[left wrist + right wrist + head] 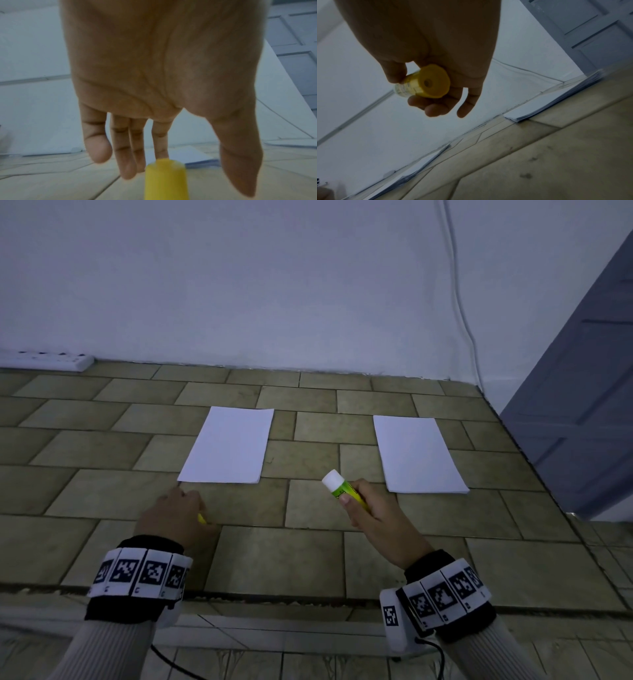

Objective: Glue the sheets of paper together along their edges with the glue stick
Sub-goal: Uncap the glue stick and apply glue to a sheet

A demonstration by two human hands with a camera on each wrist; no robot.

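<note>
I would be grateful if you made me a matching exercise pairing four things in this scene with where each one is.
Things:
1. glue stick
2. yellow cap
3. left paper stack
4. power strip

Places:
A. against the wall, far left
B. gripped in the right hand
C. on the tiles under the left hand
D. lying flat just beyond the left hand

Pairs: 1-B, 2-C, 3-D, 4-A

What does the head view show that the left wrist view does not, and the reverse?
Only the head view shows the right hand holding the uncapped glue stick, the right paper stack and the power strip. Only the left wrist view shows the yellow cap whole, under straight fingers. Both show the left hand and tiled surface.
</note>
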